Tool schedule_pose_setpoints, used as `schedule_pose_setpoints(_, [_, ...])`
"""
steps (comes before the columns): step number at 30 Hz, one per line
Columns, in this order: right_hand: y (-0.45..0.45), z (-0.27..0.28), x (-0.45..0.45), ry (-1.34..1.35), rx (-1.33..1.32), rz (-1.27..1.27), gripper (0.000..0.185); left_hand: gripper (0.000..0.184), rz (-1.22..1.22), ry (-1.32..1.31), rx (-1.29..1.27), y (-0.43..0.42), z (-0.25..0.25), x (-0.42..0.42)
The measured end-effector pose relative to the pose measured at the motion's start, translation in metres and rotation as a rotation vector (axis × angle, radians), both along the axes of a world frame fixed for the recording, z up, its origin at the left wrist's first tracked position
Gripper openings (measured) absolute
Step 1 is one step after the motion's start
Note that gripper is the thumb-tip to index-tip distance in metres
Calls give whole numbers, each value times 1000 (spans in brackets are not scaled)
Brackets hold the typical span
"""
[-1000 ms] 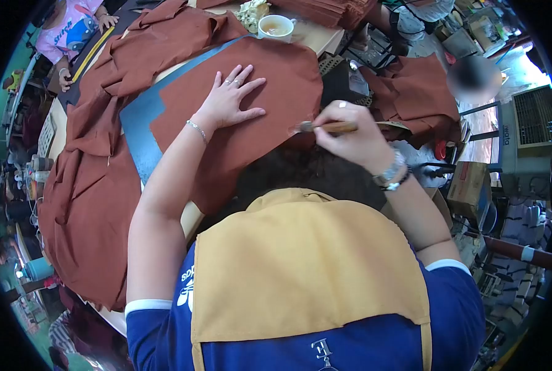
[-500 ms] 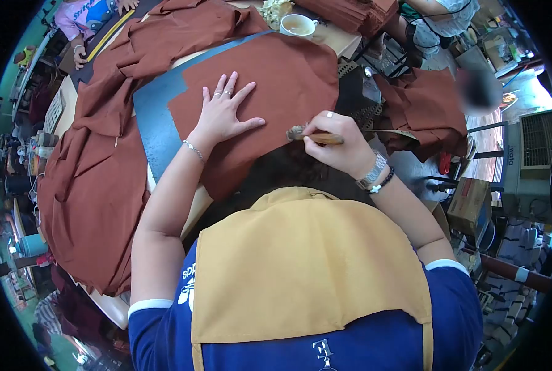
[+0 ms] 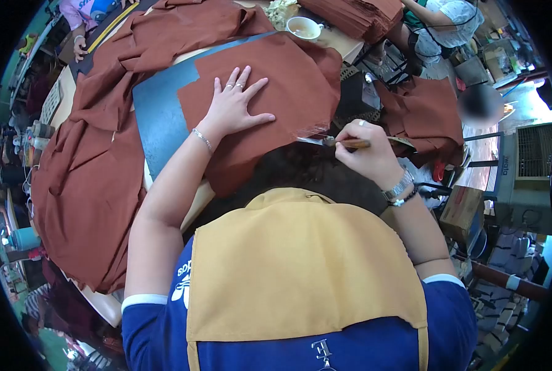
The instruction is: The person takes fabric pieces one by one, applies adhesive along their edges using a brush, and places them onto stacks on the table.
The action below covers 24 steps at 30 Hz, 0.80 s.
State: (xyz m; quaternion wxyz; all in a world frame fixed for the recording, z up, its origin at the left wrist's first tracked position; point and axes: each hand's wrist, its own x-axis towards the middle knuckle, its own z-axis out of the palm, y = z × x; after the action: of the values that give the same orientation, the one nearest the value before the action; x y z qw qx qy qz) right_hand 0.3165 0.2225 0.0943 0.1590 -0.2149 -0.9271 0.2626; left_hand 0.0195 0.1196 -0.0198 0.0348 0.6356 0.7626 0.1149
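My left hand (image 3: 235,108) lies flat with fingers spread on a rust-brown piece of leather or fabric (image 3: 300,74), pressing near its left side. The piece lies over a blue-grey board (image 3: 158,117), part of which shows on the left. My right hand (image 3: 375,151) pinches the wooden handle of a brush (image 3: 353,143), just off the piece's right lower edge. The brush head is small and partly blurred. Pale streaks (image 3: 313,130) mark the piece along that edge, close to the brush.
A white cup (image 3: 304,28) of pale liquid stands at the far edge of the board. Large rust-brown sheets (image 3: 90,198) drape on the left. A folded stack (image 3: 356,15) sits at the back, and more brown pieces (image 3: 421,117) hang at right. Other people work at upper left and upper right.
My right hand has moved right and slightly toward me with the brush. Pale streaks now show at the piece's edge. My left hand and the piece have shifted slightly right.
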Motion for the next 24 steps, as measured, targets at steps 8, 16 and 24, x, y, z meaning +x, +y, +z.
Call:
schedule_pose_setpoints(8, [-20, -15, -25, 168, -127, 111, 9, 98, -43, 11, 29, 17, -5, 4])
schedule_pose_setpoints(16, [-23, -16, -46, 225, -110, 167, 11, 95, -73, 20, 29, 32, -2, 12])
schedule_pose_setpoints(24, [-24, 6, -28, 143, -121, 135, 9, 96, -121, 15, 72, 39, -8, 12])
